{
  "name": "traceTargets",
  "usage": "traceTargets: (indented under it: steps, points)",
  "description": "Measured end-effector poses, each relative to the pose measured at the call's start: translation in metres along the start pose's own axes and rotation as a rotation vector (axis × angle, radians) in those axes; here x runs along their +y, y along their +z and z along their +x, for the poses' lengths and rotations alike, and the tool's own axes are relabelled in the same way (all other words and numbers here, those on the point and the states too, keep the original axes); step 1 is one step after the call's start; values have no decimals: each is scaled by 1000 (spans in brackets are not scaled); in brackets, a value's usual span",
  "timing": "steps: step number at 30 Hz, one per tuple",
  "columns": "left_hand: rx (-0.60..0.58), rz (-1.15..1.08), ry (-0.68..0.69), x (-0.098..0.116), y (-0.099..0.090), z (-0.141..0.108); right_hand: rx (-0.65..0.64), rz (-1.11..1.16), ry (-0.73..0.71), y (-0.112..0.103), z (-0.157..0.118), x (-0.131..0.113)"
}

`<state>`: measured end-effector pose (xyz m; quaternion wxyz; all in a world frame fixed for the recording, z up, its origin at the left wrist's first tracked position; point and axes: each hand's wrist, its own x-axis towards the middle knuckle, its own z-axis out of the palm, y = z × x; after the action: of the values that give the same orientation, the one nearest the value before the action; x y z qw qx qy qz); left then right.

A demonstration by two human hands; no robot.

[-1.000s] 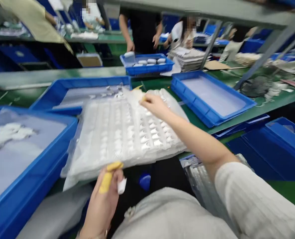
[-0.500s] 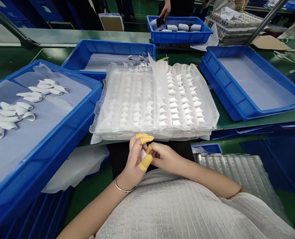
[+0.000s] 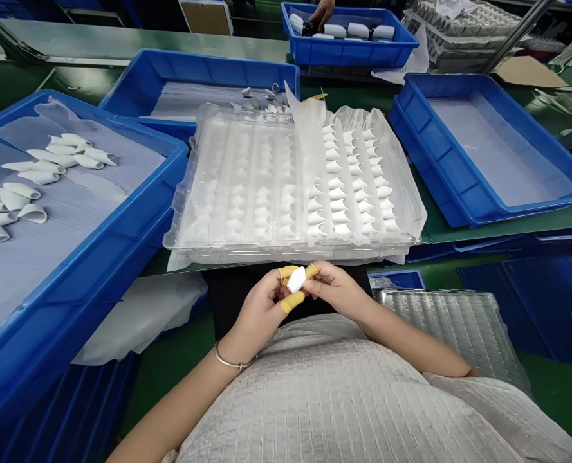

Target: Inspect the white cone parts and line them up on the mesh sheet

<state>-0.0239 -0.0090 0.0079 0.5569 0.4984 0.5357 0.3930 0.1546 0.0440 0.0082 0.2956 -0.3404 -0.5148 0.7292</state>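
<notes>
A small white tapered hollow piece (image 3: 296, 280) is between my two hands, in front of my body. My left hand (image 3: 266, 299) is closed on it, with yellow finger cots on the thumb and fingertips. From the other side my right hand (image 3: 331, 285) pinches the same piece, a yellow cot on one finger. Just beyond my hands lies a clear plastic tray (image 3: 232, 247) with rows of similar white pieces (image 3: 340, 199); a translucent sheet covers its left half. More loose white pieces (image 3: 35, 175) rest in the blue bin at the left.
Blue bins stand at left (image 3: 136, 206), behind the tray (image 3: 208, 64) and at right (image 3: 459, 186). Farther back, another person's hand (image 3: 322, 11) reaches into a blue bin (image 3: 353, 53) of white items. Empty-looking clear trays (image 3: 454, 321) sit low at my right.
Both hands have turned the white piece, so it shows plainly now; before, my fingers mostly covered it. My view has tilted slightly downward. The other person's hand has lowered into the far bin.
</notes>
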Motion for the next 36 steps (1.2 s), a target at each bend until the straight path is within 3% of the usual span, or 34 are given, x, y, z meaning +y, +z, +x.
traceTargets:
  steps: [4,10,14,19,23,26,28,33,36]
  points:
    - [62,107,-8,4,1,0,10,-106,-29,1,-2,-3]
    - [-19,-16,1,5,0,-3,21,-379,-160,-3,-1,-8]
    - [25,301,24,8,0,-3,25,-320,-43,3,0,-4]
    - [9,552,116,14,0,-3,110,-499,-3,9,0,-4]
    - [-47,523,95,16,1,-4,73,-304,37,5,2,-7]
    - [-61,473,66,17,2,-5,113,-169,99,-2,4,-6]
    - [-61,474,58,18,2,-4,96,-157,103,-7,3,-5]
    - [-59,546,87,16,1,-1,-84,-197,99,-12,1,-8]
    - [-12,612,124,13,1,1,4,-227,58,-9,0,-7]
